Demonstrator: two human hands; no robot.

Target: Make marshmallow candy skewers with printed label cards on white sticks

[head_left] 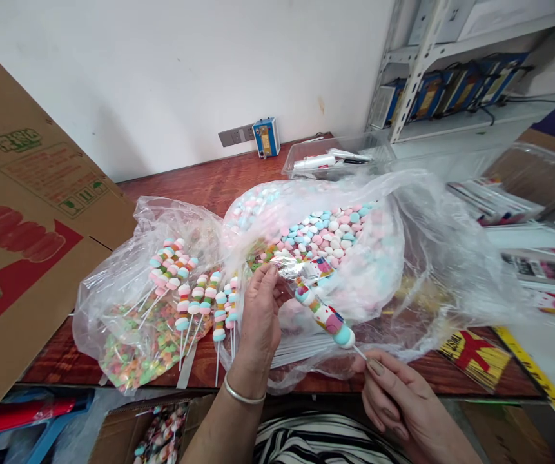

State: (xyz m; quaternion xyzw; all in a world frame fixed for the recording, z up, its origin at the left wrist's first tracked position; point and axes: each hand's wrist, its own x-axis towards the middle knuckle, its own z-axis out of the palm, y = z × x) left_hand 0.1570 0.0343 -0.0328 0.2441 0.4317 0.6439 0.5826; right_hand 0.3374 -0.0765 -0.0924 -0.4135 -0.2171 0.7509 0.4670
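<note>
The cardboard box [26, 212] is cut off at the left edge; its printed text is illegible.

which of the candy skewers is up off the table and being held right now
The candy skewer slanting between the two hands: the right hand pinches its stick and the left hand holds its top. The finished skewers lie flat on the plastic bag.

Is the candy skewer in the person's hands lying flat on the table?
No: the candy skewer is held up between the left hand and the right hand, above the plastic bag.
</note>
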